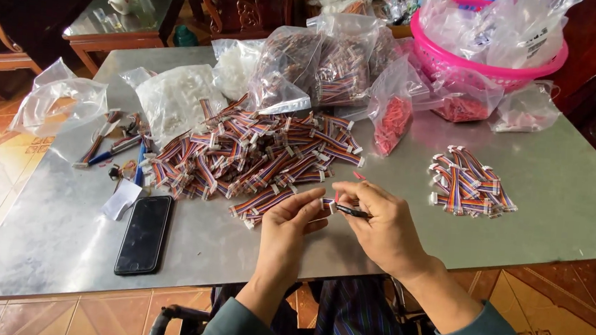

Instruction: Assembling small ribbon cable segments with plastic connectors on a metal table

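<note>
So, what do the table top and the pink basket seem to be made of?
The table top looks like bare sheet metal, perhaps steel or aluminium: grey, with a dull, smeared sheen. The pink basket looks like moulded plastic: an even bright colour and a slotted wall.

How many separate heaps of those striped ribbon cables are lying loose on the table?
2. A big heap sits mid-table, in front of the bags; a smaller pile lies on the person's right side. More cables fill the clear bags behind, and the left hand holds one.

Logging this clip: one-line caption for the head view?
Both hands work a ribbon cable beside a large cable pile.
</note>
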